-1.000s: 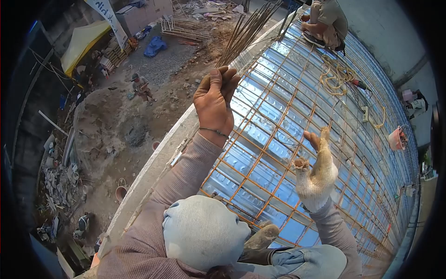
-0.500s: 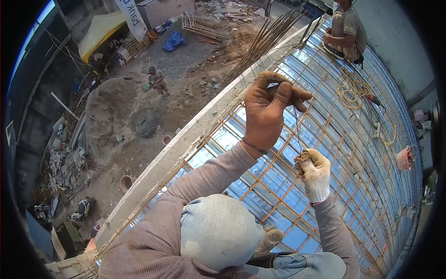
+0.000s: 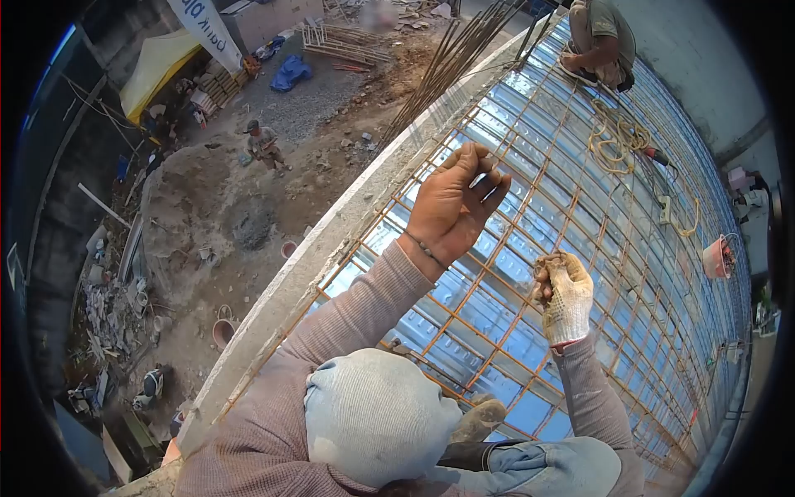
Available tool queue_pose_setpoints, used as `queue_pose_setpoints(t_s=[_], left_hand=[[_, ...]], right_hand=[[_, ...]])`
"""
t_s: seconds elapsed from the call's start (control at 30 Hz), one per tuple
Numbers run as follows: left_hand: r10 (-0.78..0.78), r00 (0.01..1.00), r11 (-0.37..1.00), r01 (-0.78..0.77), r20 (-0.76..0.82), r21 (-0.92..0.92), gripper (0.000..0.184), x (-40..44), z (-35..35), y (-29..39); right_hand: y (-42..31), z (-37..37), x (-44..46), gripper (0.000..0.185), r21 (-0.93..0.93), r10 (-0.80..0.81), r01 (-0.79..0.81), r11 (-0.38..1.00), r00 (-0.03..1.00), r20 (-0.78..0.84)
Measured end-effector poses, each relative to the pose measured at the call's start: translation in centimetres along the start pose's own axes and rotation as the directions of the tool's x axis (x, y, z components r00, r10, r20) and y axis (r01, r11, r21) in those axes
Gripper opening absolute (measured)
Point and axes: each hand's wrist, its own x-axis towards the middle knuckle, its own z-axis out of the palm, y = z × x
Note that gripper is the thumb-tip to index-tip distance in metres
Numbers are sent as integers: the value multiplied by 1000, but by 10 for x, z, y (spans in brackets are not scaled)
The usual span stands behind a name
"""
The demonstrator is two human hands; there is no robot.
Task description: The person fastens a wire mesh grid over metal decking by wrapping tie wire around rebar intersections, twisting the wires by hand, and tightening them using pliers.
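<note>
My left hand [image 3: 455, 203], bare with a dark band at the wrist, is raised above the rebar mesh [image 3: 484, 286]. Its thumb and forefinger are pinched together on what looks like a thin wire, barely visible at the tips. Lower and to the right, my right hand [image 3: 567, 298] wears a pale knit glove with bare fingertips showing. Those fingers are curled closed over the mesh; what they grip is too small to make out. Beneath the rusty bars lies shiny corrugated metal decking [image 3: 489, 381].
A concrete edge [image 3: 331, 219] runs along the left, with a drop to the ground. Upright rebar [image 3: 451, 66] rises beyond it. Another person [image 3: 600, 45] crouches at the far right, near a yellow cord [image 3: 613, 141] and a pink bucket [image 3: 718, 258]. Someone [image 3: 265, 145] stands below.
My left hand has turned, its fingers now pinched upward and slightly left of before. My right hand stays nearly in place, its curled fingers turned more into view. The whole view has shifted slightly.
</note>
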Motion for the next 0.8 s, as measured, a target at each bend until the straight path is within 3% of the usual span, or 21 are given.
queue_pose_setpoints(t_s=[0.03, 0.07, 0.1, 0.13, 0.17, 0.23, 0.27, 0.3, 0.33, 0.37, 0.4, 0.43, 0.5, 0.53, 0.57, 0.6, 0.63, 0.7, 0.73, 0.77, 0.8], left_hand=[[14, 992, 1000, -13, -122, 12, 15, 0, 2, 0], [84, 969, 996, -79, -233, 30, 16, 4, 2, 1], [163, 956, 985, -145, -245, 90, 18, 11, -9, 0], [264, 930, 954, -212, -258, 211, 20, 14, -14, 1], [310, 908, 930, -228, -282, 287, 21, 16, -19, 1], [266, 930, 958, -227, -253, 173, 20, 19, -23, 10], [262, 947, 954, -224, -186, 202, 19, 18, -22, 15], [258, 959, 947, -227, -115, 228, 19, 14, -13, 18], [180, 983, 972, -171, -43, 161, 17, 8, -4, 14], [57, 998, 998, -57, -7, 9, 15, 9, -6, 6], [-38, 998, 991, 44, 52, -123, 13, 10, -6, 1], [-131, 991, 962, 133, 24, -239, 12, 12, -11, -1], [-276, 954, 716, 286, 117, -637, 10, 23, -26, 3], [-220, 962, 690, 273, 165, -671, 11, 23, -27, 6], [-214, 940, 648, 341, 267, -681, 14, 25, -31, 14], [-154, 941, 751, 311, 303, -583, 16, 24, -38, 23], [-9, 983, 898, 90, 185, -431, 15, 18, -18, 27], [284, 953, 959, -282, 107, -40, 16, 14, 12, 32], [281, 953, 960, -277, 114, -48, 16, 10, 23, 30], [320, 934, 934, -339, 157, 111, 16, 5, 34, 26], [354, 913, 878, -400, 204, 264, 17, 4, 40, 24]], right_hand=[[-8, -11, 8, 17, 17, -144, 146, 989, 988, -60], [-19, -12, 12, 17, 3, -151, 153, 988, 983, -108], [-29, -3, 13, 17, -154, -458, 437, 886, 876, -151], [-32, 3, 10, 18, -311, -716, 657, 686, 687, -128], [-31, 3, 5, 18, -325, -715, 650, 687, 685, -142], [-27, 0, -5, 20, -414, -541, 507, 756, 840, 40], [-13, -5, 1, 15, -587, -484, 488, 646, 856, 179], [-18, 0, -4, 13, -733, -243, 437, 521, 899, 364], [-12, 10, -13, 14, -725, -132, 474, 499, 869, 477], [0, 20, -25, 14, -720, -75, 582, 378, 794, 603], [-7, 31, -41, 14, -633, 70, 652, 418, 671, 738], [-17, 43, -60, 25, -625, 219, 712, 320, 586, 780], [-34, 46, -66, 31, -280, 18, 651, 705, 379, 925], [-53, 38, -56, 31, -292, -10, 698, 654, 394, 919], [-72, 25, -50, 30, -149, -124, 462, 874, 509, 852], [-87, 12, -46, 29, 78, -183, 192, 978, 624, 760], [-91, -6, -29, 21, 351, -105, -205, 914, 715, 691], [-84, -21, 0, 19, 272, 20, -163, 949, 887, 461], [-68, -19, 6, 19, -22, 84, -84, 996, 875, 477], [-43, -6, 4, 19, -310, 153, 2, 951, 867, 473], [-13, 9, -14, 17, -376, 178, 59, 925, 805, 565]])
